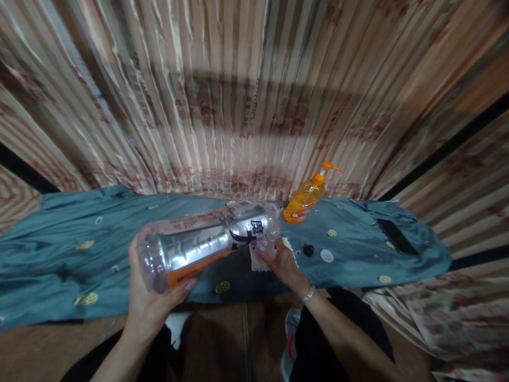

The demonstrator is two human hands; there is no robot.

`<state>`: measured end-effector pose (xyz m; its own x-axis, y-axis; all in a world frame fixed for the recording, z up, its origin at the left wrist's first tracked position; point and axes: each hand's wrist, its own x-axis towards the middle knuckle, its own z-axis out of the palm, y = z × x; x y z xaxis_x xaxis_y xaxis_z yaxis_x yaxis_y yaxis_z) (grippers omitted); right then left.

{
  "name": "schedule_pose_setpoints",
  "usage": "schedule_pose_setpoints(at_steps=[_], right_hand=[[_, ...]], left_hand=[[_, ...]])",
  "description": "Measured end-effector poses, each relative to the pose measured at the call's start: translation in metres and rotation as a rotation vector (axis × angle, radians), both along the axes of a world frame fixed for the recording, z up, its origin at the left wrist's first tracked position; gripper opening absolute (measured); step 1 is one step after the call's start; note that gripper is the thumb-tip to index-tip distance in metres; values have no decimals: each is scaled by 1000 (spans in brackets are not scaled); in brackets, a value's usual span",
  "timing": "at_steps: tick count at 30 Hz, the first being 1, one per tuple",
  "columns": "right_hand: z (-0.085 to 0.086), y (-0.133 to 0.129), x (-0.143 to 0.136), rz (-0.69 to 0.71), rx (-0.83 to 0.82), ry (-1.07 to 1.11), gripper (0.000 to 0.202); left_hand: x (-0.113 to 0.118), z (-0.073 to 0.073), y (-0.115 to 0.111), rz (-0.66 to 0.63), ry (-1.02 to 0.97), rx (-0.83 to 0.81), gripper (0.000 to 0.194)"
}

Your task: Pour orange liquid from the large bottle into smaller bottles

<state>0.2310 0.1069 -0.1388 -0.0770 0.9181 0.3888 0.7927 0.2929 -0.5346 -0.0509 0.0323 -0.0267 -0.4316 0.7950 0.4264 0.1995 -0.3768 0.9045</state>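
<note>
A large clear plastic bottle (207, 239) with a silver and orange label and black characters lies nearly sideways in front of me, raised over the cloth-covered table. My left hand (149, 297) is wrapped round its wide end, thumb along the near side. At the other end my right hand (284, 265) is closed on the bottle's narrower end, its fingers partly hidden. Just under that hand a small white cloth (258, 263) lies on the table. To the right of it are a black cap (308, 250) and a white round disc (326, 255).
Behind the bottle stands a pump bottle (304, 201) of orange liquid with an orange pump head. A dark phone (397, 237) lies at the right on the teal patterned tablecloth (350, 265). A striped curtain (238, 106) hangs right behind the table.
</note>
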Motion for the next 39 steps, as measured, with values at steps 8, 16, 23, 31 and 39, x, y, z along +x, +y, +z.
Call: schedule_pose_setpoints(at_steps=[8,16,23,31,39], right_hand=[[-4,0,0,-16,-9,33,48],[-4,1,0,-15,-16,13,44],[-6,0,0,-8,35,14,44],[-8,2,0,-9,27,20,44],[-6,1,1,-1,22,26,45]], left_hand=[[0,1,-1,-40,-6,8,95],[-1,-4,-1,-42,-53,-36,102],[-1,0,-1,-11,-13,-12,101],[-2,-2,-3,-42,-34,-26,105],[0,-1,-1,-16,-6,-5,101]])
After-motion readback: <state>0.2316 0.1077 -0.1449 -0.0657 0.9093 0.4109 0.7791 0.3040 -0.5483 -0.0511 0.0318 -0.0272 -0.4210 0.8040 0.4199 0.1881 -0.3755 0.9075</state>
